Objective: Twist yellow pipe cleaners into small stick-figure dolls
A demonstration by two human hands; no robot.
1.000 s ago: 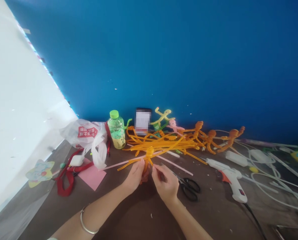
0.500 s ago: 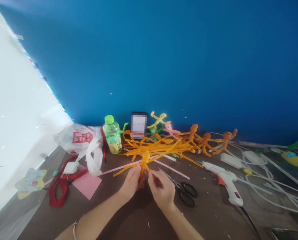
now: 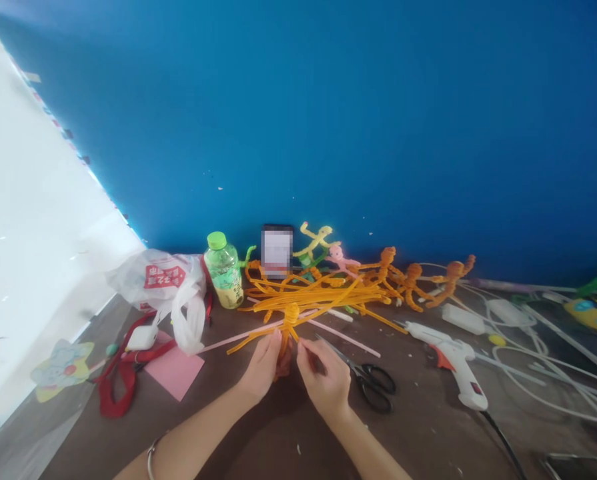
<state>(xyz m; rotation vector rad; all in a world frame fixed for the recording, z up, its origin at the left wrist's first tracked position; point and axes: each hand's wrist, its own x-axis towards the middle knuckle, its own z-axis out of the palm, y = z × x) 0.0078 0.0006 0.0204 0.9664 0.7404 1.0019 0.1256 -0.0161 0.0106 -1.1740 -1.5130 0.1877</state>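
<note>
Inspection finds the left hand (image 3: pixel 263 365) and right hand (image 3: pixel 324 377) working over the desk (image 3: pixel 298 427) at centre front. The orange pipe-cleaner figure (image 3: pixel 289 327) is held up between them, its knotted head (image 3: pixel 291 313) and splayed strands visible. Its lower portion is hidden by the fingers, and a reddish patch beneath the hands cannot be identified.

The left hand is clenched around the figure. The right hand's fingers (image 3: pixel 303 347) are pinched closed on a dark narrow piece (image 3: pixel 317 361), too small to identify. Whether they also touch the figure cannot be confirmed.

A blurred rectangular object (image 3: pixel 277 252) stands behind the figure, its face unreadable. A plastic bottle (image 3: pixel 223 275) with a green cap holds pale yellow liquid in its lower part. A white plastic bag (image 3: pixel 163 280) with red print sits left of it; its contents cannot be seen.

Nearest the right hand lie black-handled scissors (image 3: pixel 374 388) and a pink straw (image 3: pixel 348 343). An orange pipe-cleaner bundle (image 3: pixel 318 293) lies directly behind the figure. A white hot glue gun (image 3: pixel 453 357) lies further right, well apart from both hands.
</note>
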